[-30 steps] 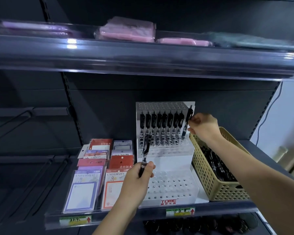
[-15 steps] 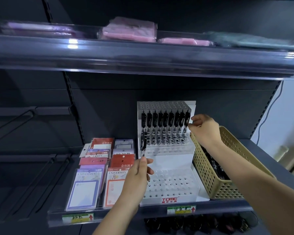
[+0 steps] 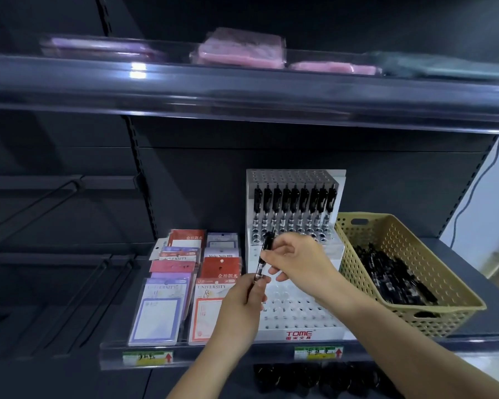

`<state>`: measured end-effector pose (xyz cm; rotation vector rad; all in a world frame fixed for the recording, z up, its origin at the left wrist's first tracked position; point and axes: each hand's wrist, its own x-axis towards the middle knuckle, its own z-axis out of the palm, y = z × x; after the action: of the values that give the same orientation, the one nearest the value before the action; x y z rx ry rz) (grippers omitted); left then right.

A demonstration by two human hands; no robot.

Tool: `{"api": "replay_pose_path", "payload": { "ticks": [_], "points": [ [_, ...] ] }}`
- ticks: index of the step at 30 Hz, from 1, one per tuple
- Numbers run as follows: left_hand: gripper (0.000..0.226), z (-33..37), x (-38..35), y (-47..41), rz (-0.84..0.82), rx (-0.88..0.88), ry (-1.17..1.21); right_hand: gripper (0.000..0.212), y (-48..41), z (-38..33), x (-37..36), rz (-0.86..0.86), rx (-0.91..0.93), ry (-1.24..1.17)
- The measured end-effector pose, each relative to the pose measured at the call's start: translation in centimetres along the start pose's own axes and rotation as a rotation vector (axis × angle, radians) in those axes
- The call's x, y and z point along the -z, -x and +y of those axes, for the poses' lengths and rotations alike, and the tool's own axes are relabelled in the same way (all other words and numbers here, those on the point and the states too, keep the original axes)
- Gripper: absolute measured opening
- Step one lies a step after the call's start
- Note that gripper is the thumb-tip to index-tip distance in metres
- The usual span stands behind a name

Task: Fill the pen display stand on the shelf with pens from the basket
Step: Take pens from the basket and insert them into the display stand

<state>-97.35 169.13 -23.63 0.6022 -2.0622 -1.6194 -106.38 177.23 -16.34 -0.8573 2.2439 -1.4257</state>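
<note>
Left end of shelf point(image 3: 242, 355): notepad packs point(image 3: 185, 283) in rows, not part of the task. Next, left hand point(image 3: 242, 303) comes up from the front edge, fingers curled round the lower end of one pen point(image 3: 259, 272). The pen is held off the shelf, near upright, tip down, in front of the left side of the pen display stand point(image 3: 298, 334). Right hand point(image 3: 300, 260) pinches the same pen higher up the barrel. Both hands are grasping it.

Stand at shelf middle: one row of pens point(image 3: 294, 208) is seated in the upper tier. The holes just in front of that row look empty, and so does the whole lower tier.

Right end: basket point(image 3: 444, 321) touches or sits just beside the stand, with many loose pens point(image 3: 395, 277) inside.

Judgement: early stage. One row is done, the held pen is not yet seated, and most holes are left to fill.
</note>
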Motion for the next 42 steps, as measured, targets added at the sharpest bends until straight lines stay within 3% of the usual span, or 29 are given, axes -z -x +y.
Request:
{"api": "replay_pose_path", "payload": {
  "ticks": [11,15,20,25,32,42],
  "points": [
    [0.027,-1.7,2.0,0.4,0.151,-0.098,-0.114,0.010,0.5,0.8,-1.6,-0.038,-0.140,-0.193],
    [0.007,-1.9,2.5,0.0,0.191,-0.086,-0.117,0.009,0.0,-0.2,-1.0,-0.048,-0.117,-0.177],
    [0.035,-1.9,3.5,0.3,0.227,-0.050,-0.074,0.006,-2.0,-3.5,1.8,0.219,0.028,-0.082],
    [0.031,-3.2,4.1,0.6,0.186,-0.047,-0.172,0.012,-4.9,-5.1,2.7,0.415,0.214,0.125],
    [0.013,-4.0,4.6,1.0,0.120,-0.037,-0.203,0.020,-7.4,-3.7,1.3,0.353,0.206,0.351],
    [0.015,-4.6,4.6,0.8,0.098,-0.035,-0.205,0.032,-8.6,-2.1,0.1,0.221,0.100,0.466]
  ]
}}
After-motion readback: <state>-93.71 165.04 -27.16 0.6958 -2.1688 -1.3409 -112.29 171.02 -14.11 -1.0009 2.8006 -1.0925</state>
